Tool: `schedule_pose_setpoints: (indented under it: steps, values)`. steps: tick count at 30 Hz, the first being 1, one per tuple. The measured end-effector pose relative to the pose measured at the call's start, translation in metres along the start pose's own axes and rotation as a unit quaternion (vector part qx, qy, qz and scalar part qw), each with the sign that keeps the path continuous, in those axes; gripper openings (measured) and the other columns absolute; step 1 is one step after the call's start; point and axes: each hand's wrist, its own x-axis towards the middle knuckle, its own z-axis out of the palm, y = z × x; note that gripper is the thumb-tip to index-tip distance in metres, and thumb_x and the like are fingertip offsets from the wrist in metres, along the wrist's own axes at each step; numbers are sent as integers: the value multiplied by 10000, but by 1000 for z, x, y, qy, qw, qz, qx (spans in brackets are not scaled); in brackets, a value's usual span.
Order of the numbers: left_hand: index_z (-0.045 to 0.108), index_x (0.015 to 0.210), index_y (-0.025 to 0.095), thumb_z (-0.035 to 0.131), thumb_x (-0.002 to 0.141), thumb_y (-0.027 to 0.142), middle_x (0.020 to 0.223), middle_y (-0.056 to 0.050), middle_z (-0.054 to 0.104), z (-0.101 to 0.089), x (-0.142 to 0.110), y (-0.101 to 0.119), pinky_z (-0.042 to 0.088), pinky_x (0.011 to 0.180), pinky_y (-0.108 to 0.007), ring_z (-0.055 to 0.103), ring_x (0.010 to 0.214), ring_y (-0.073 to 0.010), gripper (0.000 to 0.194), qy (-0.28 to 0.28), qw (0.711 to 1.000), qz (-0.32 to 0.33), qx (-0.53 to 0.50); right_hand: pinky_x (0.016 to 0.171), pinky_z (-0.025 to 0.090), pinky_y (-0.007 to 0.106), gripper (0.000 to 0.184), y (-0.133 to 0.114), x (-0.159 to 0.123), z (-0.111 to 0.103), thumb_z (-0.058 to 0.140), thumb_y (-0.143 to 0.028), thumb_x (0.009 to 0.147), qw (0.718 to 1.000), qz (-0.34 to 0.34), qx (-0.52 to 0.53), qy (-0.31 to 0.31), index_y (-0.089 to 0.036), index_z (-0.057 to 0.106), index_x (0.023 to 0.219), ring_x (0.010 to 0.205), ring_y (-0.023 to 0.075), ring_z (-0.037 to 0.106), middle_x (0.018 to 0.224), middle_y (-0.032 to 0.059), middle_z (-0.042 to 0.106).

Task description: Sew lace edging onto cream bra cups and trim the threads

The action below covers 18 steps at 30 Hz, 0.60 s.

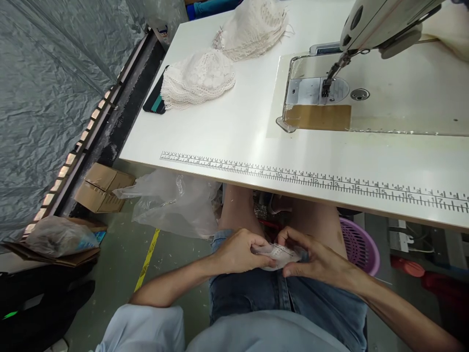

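Over my lap, a small bunched piece of white lace fabric [280,253] is held between both hands. My left hand [244,250] pinches its left end between thumb and fingers. Around the right end curve the thumb and fingers of my right hand [311,259], closed on the fabric. A thin dark line runs across the lace; what it is I cannot make out. On the table lie two piles of white lace pieces, the nearer lace pile [200,78] resting partly on a dark cloth with a green stripe, and the farther lace pile [254,29] behind it.
A sewing machine [381,29] stands on the white table [249,137], whose front edge carries a printed ruler. Below are a clear plastic bag [176,200], a purple basket [361,247] and a cardboard box [102,188]. A grey plastic sheet [54,98] hangs at left.
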Motion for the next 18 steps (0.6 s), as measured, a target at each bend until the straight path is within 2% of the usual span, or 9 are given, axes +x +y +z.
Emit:
schedule_pose_setpoints:
  steps: [4,8,13,18]
  values:
    - [690,727,89,670,676,326,553,44,461,0,0,-1,250,489,-185,361,535,-69,243,7,1000,-12,-6,590,359,237,339,-1,1,3,679,-465,731,1000,-6,18,10,-215,455,783,677,136,469,755,-29,522]
    - [685,696,86,679,674,345,503,58,395,0,1,-4,199,464,-194,307,503,-61,259,16,1000,2,-8,668,408,266,247,-4,2,3,616,-425,806,999,-29,27,33,-210,501,767,789,167,536,850,9,567]
    - [697,747,87,693,669,325,551,40,491,1,3,-4,256,489,-179,361,524,-62,250,20,999,8,-35,767,435,289,207,-5,2,2,620,-402,812,995,-71,32,58,-203,600,759,873,186,576,924,44,593]
    - [684,688,82,686,674,298,513,52,454,2,4,-2,240,472,-174,327,500,-50,217,28,999,-3,-25,707,442,280,258,-4,3,5,609,-457,804,998,-23,29,45,-202,574,808,811,184,569,860,29,608]
